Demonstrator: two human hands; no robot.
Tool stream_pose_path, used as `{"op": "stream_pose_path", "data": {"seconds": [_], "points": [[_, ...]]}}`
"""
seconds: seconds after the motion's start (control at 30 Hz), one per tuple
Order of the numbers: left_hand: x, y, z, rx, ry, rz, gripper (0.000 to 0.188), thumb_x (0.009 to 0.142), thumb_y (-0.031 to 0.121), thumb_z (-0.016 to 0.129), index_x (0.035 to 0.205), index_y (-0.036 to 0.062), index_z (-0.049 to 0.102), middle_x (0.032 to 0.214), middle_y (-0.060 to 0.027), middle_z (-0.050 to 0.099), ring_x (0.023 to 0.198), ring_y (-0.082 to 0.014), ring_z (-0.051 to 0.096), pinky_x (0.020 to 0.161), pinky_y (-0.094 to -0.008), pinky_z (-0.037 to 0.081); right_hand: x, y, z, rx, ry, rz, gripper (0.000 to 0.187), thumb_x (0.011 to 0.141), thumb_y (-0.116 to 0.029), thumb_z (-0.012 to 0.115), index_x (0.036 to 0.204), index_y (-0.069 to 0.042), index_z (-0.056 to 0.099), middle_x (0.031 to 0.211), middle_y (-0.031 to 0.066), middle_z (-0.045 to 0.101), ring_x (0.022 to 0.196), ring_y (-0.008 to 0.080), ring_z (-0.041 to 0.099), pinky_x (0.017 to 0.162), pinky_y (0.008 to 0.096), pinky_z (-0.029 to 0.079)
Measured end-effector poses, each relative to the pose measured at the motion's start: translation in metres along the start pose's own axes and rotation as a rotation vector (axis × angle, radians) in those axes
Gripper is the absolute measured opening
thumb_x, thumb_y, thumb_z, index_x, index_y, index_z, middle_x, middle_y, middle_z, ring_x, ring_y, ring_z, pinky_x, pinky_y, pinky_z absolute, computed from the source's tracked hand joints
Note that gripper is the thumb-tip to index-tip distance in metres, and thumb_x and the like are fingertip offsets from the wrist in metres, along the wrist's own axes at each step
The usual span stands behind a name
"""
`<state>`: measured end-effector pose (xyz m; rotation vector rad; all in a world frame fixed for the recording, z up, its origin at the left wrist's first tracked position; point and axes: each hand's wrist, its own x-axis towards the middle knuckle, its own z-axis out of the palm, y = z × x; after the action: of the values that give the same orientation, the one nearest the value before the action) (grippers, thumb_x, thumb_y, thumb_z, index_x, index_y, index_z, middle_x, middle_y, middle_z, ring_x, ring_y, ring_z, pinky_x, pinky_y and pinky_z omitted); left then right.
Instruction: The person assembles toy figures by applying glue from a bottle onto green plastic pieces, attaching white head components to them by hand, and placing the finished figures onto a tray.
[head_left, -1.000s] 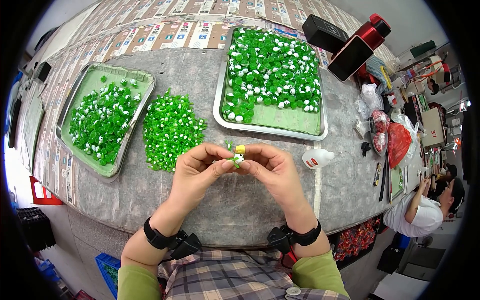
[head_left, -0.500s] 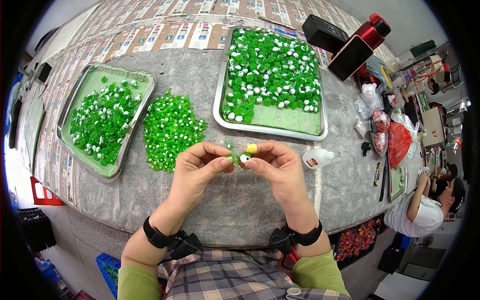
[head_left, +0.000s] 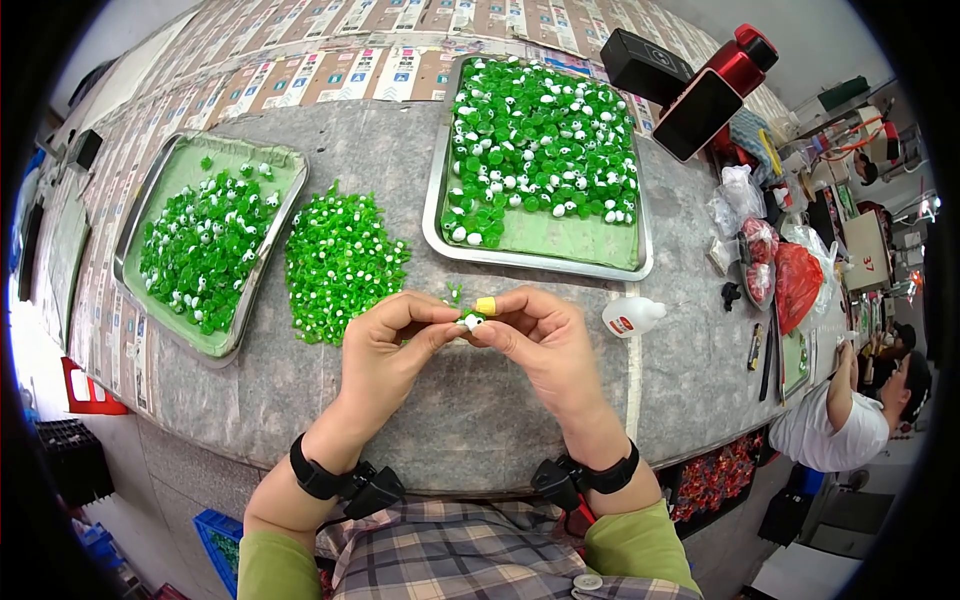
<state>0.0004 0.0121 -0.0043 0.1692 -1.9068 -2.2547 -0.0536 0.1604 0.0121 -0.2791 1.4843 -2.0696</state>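
Note:
My left hand [head_left: 393, 345] pinches a small green plastic piece [head_left: 455, 293] with thin prongs sticking up past the fingertips. Between thumb and index finger, my right hand [head_left: 535, 340] grips a small green piece with a white eyeball [head_left: 474, 323]. The two pieces meet at my fingertips, which hide where they touch. A yellow wrap [head_left: 486, 304] covers my right index fingertip. Close by on the left lies a heap of small bright-green pieces with white dots [head_left: 345, 262]. To the right of my right hand, a white squeeze bottle [head_left: 632, 316] lies on its side.
Metal trays lined in green, one at left [head_left: 232, 352] and one at centre back [head_left: 540, 268], hold many green pieces with white eyeballs. Back right are a black box [head_left: 645, 66], a phone [head_left: 698, 115] and a red bottle [head_left: 742, 60]. A person [head_left: 850, 420] sits far right.
My hands have drawn closer together, bringing the eyeball piece left against the green piece. The eyeball has turned and sits slightly lower.

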Motion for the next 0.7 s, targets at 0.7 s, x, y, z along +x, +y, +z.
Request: {"op": "stream_pose_path", "data": {"seconds": [0.7], "points": [[0.004, 0.014, -0.001, 0.620, -0.038, 0.439, 0.013, 0.062, 0.000, 0.064, 0.072, 0.0035, 0.056, 0.068, -0.0076, 0.057, 0.062, -0.0210, 0.055, 0.054, -0.0274, 0.043, 0.005, 0.001, -0.006, 0.000, -0.082, 0.101, 0.020, 0.077, -0.006, 0.055, 0.095, 0.002, 0.055, 0.082, 0.0072, 0.059, 0.072, 0.0097, 0.055, 0.065, 0.0200, 0.045]]}}
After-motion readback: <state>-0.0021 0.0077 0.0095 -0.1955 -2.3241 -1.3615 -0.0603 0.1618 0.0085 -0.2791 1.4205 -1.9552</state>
